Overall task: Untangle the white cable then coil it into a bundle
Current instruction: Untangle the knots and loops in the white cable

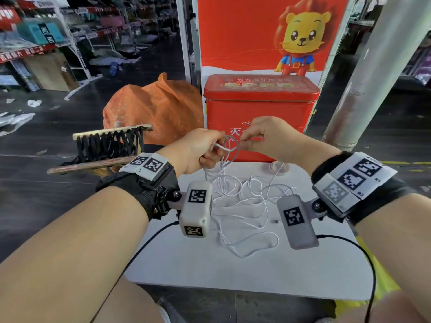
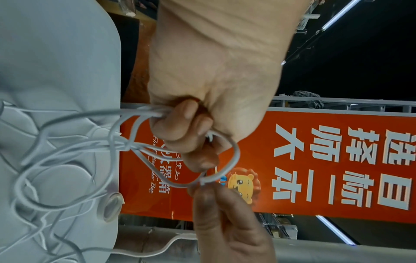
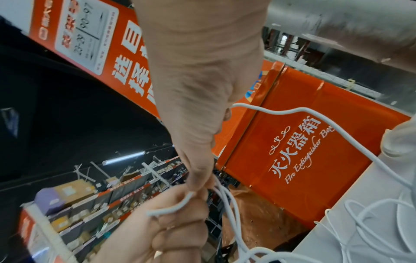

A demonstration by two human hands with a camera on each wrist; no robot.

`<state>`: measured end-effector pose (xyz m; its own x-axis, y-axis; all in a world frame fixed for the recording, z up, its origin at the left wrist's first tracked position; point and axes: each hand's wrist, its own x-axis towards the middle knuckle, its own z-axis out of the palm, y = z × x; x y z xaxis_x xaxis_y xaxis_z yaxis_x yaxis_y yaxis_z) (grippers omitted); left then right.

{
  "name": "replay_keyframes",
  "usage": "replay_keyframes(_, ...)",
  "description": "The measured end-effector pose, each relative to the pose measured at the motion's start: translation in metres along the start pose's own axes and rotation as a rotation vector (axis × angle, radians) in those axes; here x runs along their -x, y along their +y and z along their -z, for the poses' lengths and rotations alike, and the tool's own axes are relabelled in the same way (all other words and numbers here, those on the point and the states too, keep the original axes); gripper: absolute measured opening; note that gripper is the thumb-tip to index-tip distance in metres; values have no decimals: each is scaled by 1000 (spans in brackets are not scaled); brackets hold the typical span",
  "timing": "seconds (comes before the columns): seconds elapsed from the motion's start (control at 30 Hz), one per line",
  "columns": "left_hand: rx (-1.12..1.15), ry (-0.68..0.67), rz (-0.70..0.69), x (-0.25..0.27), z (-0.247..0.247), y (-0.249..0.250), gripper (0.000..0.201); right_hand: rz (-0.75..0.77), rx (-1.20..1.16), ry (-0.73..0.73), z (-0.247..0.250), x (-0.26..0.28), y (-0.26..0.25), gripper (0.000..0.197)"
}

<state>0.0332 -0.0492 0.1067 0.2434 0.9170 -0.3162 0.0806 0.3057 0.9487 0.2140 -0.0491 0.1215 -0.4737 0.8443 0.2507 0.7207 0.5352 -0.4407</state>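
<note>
**Coiling under way: loops gathered in the left, right feeding the strand**

Obs.: Your left hand (image 1: pixel 198 151) is raised above the counter (image 1: pixel 233 271), fingers curled round several gathered loops of the white cable (image 1: pixel 242 206). The left wrist view shows the strands bunched under the fingers. Your right hand (image 1: pixel 263 138) sits just beside it, thumb and fingertips pinching a single strand at the edge of the loop. Most of the cable is not yet coiled; it lies in loose, overlapping curls on the counter below both hands, with a few strands rising to the left fist. A roll of clear tape (image 1: pixel 277 168) sits near the far edge, in front of the red fire extinguisher box (image 1: pixel 261 117).

Judgement: early in the coiling; the pile looks slack, but crossings remain.

Method notes:
- Keep each new loop the same size as those already held, and lay it flat beside them, not across.
- Let the strand slide through your right pinch so kinks run out toward the free end.
- Draw upward slowly. If the pile lifts as a clump, stop and shake the crossing loose rather than pulling it tight.
- Hold the left grip firm enough that loops cannot slip out, not so hard that they twist.
</note>
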Motion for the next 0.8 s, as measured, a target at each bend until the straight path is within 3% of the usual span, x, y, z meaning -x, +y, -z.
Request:
replay_keyframes(0.2,-158,38,4,3,-10,-2,26,140,584,-185,-2,2,-16,29)
replay_keyframes(0.3,-214,46,7,6,-15,-3,25,155,695,-174,-7,1,-23,36)
replay_keyframes(0.53,-274,48,24,6,-21,-5,18,6,242,-54,-10,-9,-7,36)
replay_keyframes(0.8,-113,2,-81,6,-26,1,30,-120,-73,158,-13,-5,12,28)
